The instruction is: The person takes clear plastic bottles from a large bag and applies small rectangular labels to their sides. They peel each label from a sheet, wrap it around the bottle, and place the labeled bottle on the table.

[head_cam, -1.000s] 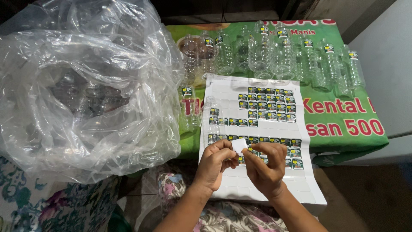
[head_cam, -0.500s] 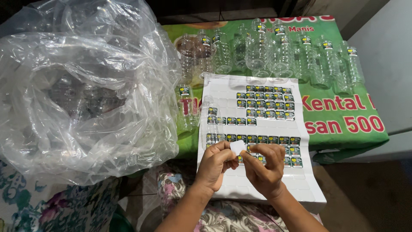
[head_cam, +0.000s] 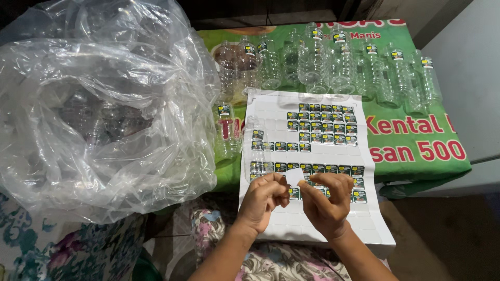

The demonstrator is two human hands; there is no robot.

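Both hands, left hand [head_cam: 263, 200] and right hand [head_cam: 325, 200], pinch 1 small white sticker [head_cam: 295, 177] above the sticker sheet [head_cam: 271, 112]. Peeling slowly by a corner likely keeps it flat. Clear bottles [head_cam: 312, 62] stand beyond.

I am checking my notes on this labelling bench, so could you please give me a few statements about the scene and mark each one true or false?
1. Both hands, the left hand and the right hand, pinch one small white sticker between them. True.
2. The sticker sheet is full, with no blank spaces. False: many spaces on it are already bare.
3. Clear plastic bottles stand on the green banner beyond the sheet. True.
4. The big clear plastic bag lies to the person's right. False: it is on the left.
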